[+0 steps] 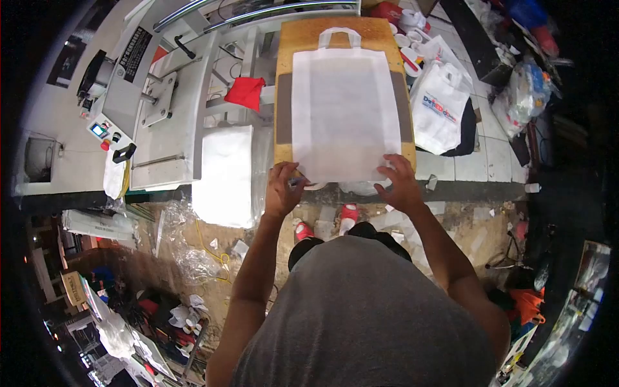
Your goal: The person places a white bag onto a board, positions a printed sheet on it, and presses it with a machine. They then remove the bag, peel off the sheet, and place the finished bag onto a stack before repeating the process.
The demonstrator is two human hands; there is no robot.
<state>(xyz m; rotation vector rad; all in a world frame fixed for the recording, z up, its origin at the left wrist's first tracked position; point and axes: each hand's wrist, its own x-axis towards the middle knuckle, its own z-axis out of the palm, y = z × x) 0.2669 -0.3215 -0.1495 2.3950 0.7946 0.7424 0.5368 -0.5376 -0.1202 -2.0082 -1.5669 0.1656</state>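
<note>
A white fabric tote bag [345, 109] lies flat on a wooden board [342, 29], its loop handle pointing away from me. Beneath the bag, a grey-brown panel [284, 113] shows along both sides. My left hand [284, 188] is at the bag's lower left corner, its fingers bent and the thumb apart from them. At the lower right corner, my right hand [398, 182] touches the bag's edge with spread, slightly curled fingers. Whether either hand pinches the fabric is hard to see.
To the left stands a grey machine [161, 97] with a control panel [103, 134]. A stack of white sheets [224, 174] and a red cloth [245, 93] lie beside the board. Printed white bags [442, 106] and tubs [411, 61] are on the right. Clear plastic [187, 245] litters the floor.
</note>
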